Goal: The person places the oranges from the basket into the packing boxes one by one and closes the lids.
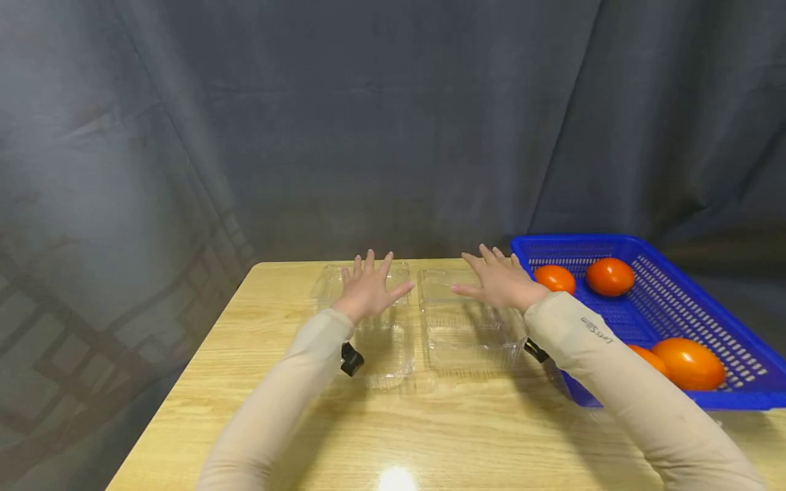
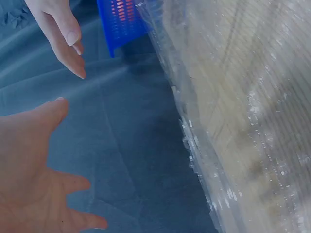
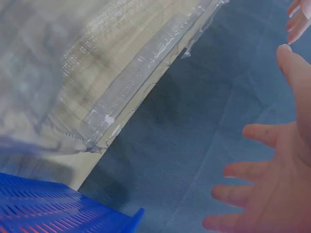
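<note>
Two clear plastic clamshell boxes stand side by side on the wooden table with their lids raised. Over the left clamshell box (image 1: 385, 351) my left hand (image 1: 368, 290) is held up, fingers spread and nothing in its grasp. My right hand (image 1: 500, 279) hovers in the same way above the right clamshell box (image 1: 467, 341), its fingers apart and empty. Both palms, seen in the wrist views, face away from the boxes' surfaces without visible contact. Close to the right hand, a blue plastic basket (image 1: 620, 320) holds several orange-red round fruits, one fruit (image 1: 610, 276) near its back.
The pale wooden table (image 1: 245, 389) ends at a back edge just behind the boxes. A dark grey curtain (image 1: 381, 136) hangs beyond it. The basket's walls rise at the right, beside the right forearm.
</note>
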Demonstrator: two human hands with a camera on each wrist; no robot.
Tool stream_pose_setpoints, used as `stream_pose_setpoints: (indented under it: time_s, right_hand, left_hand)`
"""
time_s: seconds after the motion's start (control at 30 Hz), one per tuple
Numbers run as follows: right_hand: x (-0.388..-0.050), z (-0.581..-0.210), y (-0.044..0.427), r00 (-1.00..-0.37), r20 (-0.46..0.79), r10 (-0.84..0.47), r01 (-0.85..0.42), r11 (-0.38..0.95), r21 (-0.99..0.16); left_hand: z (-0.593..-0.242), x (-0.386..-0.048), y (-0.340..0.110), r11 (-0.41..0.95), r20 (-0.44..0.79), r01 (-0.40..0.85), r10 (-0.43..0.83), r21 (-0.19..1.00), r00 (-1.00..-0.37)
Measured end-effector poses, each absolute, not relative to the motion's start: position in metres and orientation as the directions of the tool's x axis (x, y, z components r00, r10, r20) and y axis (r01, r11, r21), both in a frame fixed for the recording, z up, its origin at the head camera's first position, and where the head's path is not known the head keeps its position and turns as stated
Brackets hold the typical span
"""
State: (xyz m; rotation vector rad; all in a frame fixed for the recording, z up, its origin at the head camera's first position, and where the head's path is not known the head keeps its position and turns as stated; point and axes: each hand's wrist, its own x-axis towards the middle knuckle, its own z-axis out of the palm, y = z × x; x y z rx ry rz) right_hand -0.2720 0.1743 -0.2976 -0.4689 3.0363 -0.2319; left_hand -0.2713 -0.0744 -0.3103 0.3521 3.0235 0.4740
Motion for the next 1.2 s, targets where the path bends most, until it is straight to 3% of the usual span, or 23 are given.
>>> stream_pose_setpoints:
  time_s: [0.3, 0.77, 1.07, 1.2]
  right_hand:
    - [-0.263, -0.283, 0.180, -0.929, 0.052, -0.365, -0.369, 0.922, -0.118]
    - [-0.231, -0.257, 0.198, -0.896, 0.142, -0.421, -0.433, 0.899, -0.066]
    - [-0.219, -0.239, 0.221, -0.923, 0.162, -0.349, -0.364, 0.929, -0.071]
    - [-0.218, -0.238, 0.237, -0.943, 0.125, -0.310, -0.321, 0.944, -0.081]
  left_hand:
    - [-0.294, -0.260, -0.077, 0.916, -0.013, 0.253, 0.271, 0.311, -0.963]
    - [-0.276, -0.231, -0.110, 0.870, 0.117, 0.366, 0.347, 0.329, -0.930]
    - [-0.280, -0.223, -0.150, 0.868, 0.181, 0.329, 0.280, 0.371, -0.943]
    - [-0.284, -0.222, -0.173, 0.874, 0.155, 0.289, 0.247, 0.391, -0.956]
